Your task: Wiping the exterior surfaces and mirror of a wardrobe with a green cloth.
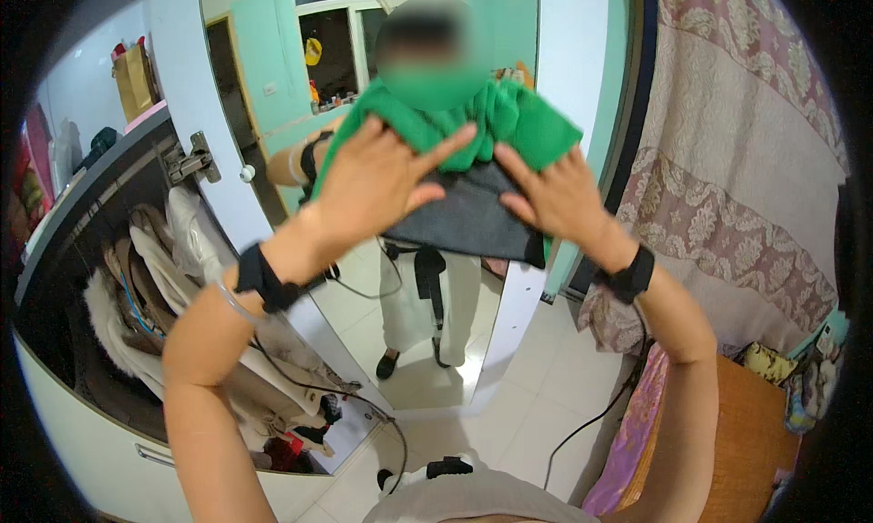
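Observation:
A green fabric item (539,131), bunched in folds along its middle, hangs raised in front of a tall mirror. My left hand (382,175) grips its left part, fingertips partly hidden by the folds, index finger stretched across the cloth. My right hand (559,189) holds it near the right end, thumb pointing inward. Below the green folds, between my hands, hangs a smooth dark grey panel (470,212); whether it belongs to the same item I cannot tell. Each wrist wears a black band with a cable.
The mirror (354,318) is set in an opened white wardrobe door (225,141) with a metal hinge (198,158). Coats (143,305) hang in the wardrobe at left. A patterned curtain (736,127) and a wooden surface (750,427) stand at right. Cables (327,390) dangle above the tiled floor.

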Demonstrator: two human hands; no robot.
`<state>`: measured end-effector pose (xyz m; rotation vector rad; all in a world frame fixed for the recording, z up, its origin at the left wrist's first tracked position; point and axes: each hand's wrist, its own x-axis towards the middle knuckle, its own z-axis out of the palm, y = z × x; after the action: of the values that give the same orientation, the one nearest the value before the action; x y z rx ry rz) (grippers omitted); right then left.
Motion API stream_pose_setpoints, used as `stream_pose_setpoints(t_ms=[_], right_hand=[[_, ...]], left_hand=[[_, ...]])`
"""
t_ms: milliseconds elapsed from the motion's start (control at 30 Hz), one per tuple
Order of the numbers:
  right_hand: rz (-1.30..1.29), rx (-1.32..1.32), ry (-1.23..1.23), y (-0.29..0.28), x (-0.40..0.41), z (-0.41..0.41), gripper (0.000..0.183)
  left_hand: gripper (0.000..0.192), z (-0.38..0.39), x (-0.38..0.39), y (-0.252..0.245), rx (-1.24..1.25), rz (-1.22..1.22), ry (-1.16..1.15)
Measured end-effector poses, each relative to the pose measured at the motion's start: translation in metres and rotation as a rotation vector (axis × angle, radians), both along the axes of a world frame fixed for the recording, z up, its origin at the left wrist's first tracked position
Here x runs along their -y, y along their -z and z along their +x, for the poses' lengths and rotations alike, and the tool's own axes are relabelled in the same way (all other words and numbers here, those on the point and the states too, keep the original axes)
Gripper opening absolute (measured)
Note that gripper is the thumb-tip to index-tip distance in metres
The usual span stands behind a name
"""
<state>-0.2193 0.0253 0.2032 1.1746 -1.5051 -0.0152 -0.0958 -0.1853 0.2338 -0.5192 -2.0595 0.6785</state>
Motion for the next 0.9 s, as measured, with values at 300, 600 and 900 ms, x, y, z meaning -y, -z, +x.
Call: stream_pose_setpoints(t_ms=[300, 600, 900], right_hand=[[-0.493, -0.032, -0.095, -0.132, 0.013, -0.002, 0.056], [-0.008, 0.413, -0.155, 0.141, 0.033, 0.022, 0.061], [-0.244, 0.15, -0.111, 0.025, 0.126, 0.08, 0.057]], left_hand=[[0.059, -0.006, -0.061, -0.123, -0.13, 0.295, -0.232], [0.065, 0.022, 0.028, 0.132, -0.028, 0.154, -0.025], [0.06, 0.055, 0.075, 0.074, -0.342, 0.365, -0.228]])
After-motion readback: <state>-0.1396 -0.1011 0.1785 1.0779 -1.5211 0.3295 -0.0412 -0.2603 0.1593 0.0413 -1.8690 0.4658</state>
